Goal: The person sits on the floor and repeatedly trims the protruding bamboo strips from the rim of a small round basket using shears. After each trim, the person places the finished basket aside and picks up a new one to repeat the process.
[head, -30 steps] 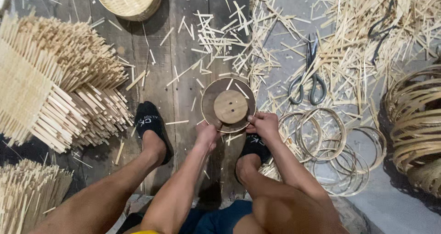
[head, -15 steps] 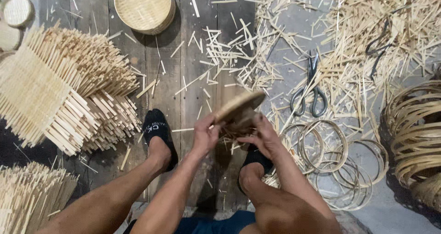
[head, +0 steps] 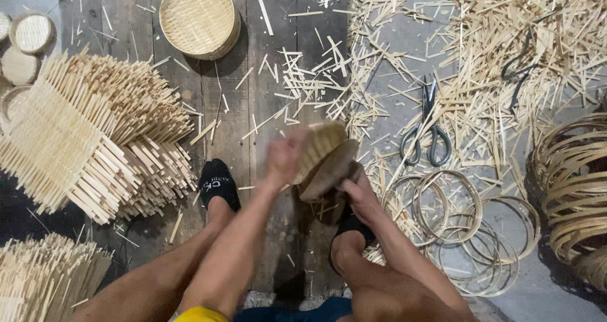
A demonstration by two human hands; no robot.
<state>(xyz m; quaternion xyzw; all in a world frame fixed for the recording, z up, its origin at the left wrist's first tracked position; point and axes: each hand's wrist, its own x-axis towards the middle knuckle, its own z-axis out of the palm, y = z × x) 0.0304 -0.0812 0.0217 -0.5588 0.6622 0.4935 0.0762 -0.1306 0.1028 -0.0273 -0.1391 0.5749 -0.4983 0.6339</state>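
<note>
My left hand [head: 283, 155] is blurred with motion and grips a small round woven bamboo piece [head: 321, 146], tilted on edge above the floor. Just under it sits a round brown wooden disc [head: 330, 171], also tilted. My right hand [head: 358, 192] holds that disc from below. Both hands are raised between my knees, over the dark wooden planks. My two feet in black socks rest on the floor, one [head: 219, 184] to the left and one [head: 351, 226] under my right hand.
A round woven tray [head: 198, 16] lies at the top. Stacks of woven square mats [head: 76, 145] stand at left. Scissors [head: 426, 132] lie to the right among scattered bamboo strips, with loose bamboo hoops [head: 468, 227] and a bundle of rings [head: 569, 189] beyond.
The disc and woven piece lay flat on the floor a second ago. Both hands have lifted them and tipped them on edge, and my left hand is moving fast.
</note>
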